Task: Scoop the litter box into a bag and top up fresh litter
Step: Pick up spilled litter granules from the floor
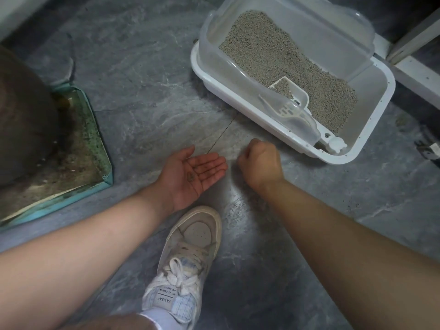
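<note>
A white litter box [371,106] with a clear plastic hood [316,27] stands on the grey floor at the upper right, filled with grey litter [273,55]. A white slotted scoop [292,101] lies inside it, its handle toward the box's near corner. My left hand [192,175] is held palm up just above the floor, fingers apart, with a few litter grains on the palm. My right hand [260,163] is beside it, fingers pinched together and pointing down at the floor; what they pinch is hidden. No bag is in view.
A teal-edged, dirty mat [78,167] with a large brown rounded object [21,120] lies at the left. My white sneaker [188,263] is planted at the bottom centre. A white frame [414,67] runs behind the box, and a small dark object [428,148] lies at the right edge.
</note>
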Demonstrator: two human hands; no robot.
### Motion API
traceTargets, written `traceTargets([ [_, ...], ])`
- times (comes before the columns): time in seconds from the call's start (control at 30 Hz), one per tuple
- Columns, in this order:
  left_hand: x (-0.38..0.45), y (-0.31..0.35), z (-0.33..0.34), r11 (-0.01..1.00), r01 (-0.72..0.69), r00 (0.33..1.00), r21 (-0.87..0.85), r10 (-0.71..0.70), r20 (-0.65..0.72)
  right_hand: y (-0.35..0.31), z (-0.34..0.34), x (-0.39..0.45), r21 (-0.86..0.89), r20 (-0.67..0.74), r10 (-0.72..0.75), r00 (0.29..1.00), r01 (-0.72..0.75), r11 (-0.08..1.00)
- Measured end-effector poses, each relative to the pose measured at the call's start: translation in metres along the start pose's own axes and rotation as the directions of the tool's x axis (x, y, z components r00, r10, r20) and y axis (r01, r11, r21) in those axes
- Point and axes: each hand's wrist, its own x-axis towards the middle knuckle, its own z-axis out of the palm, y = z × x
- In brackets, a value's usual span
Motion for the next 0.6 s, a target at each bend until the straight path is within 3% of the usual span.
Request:
traceTargets([
  [0.07,0.002,-0.001,-0.001,1.0,-0.001,1.0,0.014,0.001,-0.013,-0.012,-0.005,-0.02,0.169,-0.056,-0.015,0.998,0.024,0.985],
  [0.2,0.003,-0.008,0.001,0.991,0.058,0.998,0.121,-0.059,0.005,-0.047,-0.007,-0.07,0.449,0.05,-0.194,0.98,0.151,0.881],
  [0.3,0.001,-0.01,0.004,0.99,0.095,0.995,0.107,-0.099,0.032,-0.045,0.005,-0.077,0.417,0.047,-0.222,0.974,0.183,0.89],
  [0.47,0.001,-0.007,0.006,0.998,0.026,0.999,0.059,-0.027,0.02,-0.029,-0.006,-0.069,0.44,-0.08,-0.266,0.961,0.273,0.856],
  [0.6,0.002,-0.004,0.005,1.0,-0.009,1.0,-0.009,0.009,-0.004,0.004,-0.011,-0.039,0.238,-0.152,-0.12,0.981,0.154,0.959],
])
